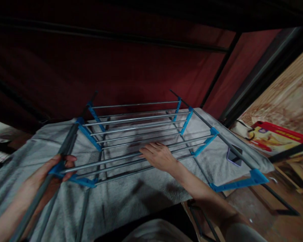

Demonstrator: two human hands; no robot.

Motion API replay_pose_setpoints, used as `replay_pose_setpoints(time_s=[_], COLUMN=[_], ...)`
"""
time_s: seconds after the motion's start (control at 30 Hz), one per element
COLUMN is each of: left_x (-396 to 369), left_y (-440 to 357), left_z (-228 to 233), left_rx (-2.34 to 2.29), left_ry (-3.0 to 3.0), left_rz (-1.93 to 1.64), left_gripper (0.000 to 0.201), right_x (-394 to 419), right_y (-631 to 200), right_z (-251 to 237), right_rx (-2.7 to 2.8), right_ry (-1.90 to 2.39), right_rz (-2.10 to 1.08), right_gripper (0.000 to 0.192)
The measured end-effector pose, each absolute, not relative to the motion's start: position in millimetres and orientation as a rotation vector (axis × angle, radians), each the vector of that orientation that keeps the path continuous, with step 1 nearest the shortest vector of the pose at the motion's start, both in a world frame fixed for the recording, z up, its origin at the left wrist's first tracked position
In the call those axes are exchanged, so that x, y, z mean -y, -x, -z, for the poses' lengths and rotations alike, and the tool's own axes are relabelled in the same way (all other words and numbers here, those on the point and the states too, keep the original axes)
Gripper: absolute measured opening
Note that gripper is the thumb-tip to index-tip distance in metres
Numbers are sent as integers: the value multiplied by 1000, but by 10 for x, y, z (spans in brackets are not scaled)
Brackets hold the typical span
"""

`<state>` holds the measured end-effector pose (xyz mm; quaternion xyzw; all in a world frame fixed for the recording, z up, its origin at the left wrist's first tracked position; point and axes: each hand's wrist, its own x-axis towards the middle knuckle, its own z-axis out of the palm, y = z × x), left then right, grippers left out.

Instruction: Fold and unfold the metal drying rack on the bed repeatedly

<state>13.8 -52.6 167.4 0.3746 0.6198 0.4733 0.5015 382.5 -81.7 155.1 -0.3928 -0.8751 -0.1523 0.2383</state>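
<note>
The rack (135, 128) is occupying the middle of the frame, resting over the blanket (126, 198). Your left hand (36, 178) is gripping it at the lower left, fingers curling around the pole (69, 138) beside the nearest blue bracket. Your right hand (158, 156) is reaching in from the lower right and lying over the near rods (103, 161), fingers bending across them; how tightly they are closing, you cannot tell from here.

You appear to be steadying the frame at its corner while handling the rods. To be doing this well, you should be bracing the corner firmly, pressing near the rod ends rather than mid-span, and loading both sides evenly so that nothing is twisting. You should also be watching for pinched fingers at the brackets.

Count the parts as they are showing:
- Brackets: seven, three running down the left of the rack and four down the right.
- Near rods: three; the farther ones are overlapping too much for a sure count.
- Hands: two, both yours.
- Phone (236, 157): one, lying on the blanket at right of centre.
- Red box (280, 136): one, sitting at the right edge.

Behind everything, the red wall (131, 70) is filling the upper frame.
</note>
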Motion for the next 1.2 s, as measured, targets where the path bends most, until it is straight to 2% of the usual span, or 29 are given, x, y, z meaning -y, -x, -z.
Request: replay_pose_setpoints(time_s=[0.13,0.23,0.53,0.93,1.2], left_x=[711,730,678,719,726], left_y=[-334,-389,-437,-450,-445], left_z=[-1783,-1780,-1579,-1641,-1643], left_rx=[-1237,-1164,-1119,-1119,-1115], left_ry=[-936,-1005,-962,-948,-967], left_rz=[-1279,-1275,-1434,-1379,-1359], left_gripper=[20,29,34,43,47], right_x=[873,853,831,828,875], right_y=[-3828,-3850,-3887,-3934,-3962], right_z=[-1523,-1485,-1433,-1441,-1422], right_rx=[2350,2336,2332,2349,2345], right_ry=[1057,1022,980,932,934], right_rz=[463,493,567,596,648], right_gripper=[21,21,22,24,32])
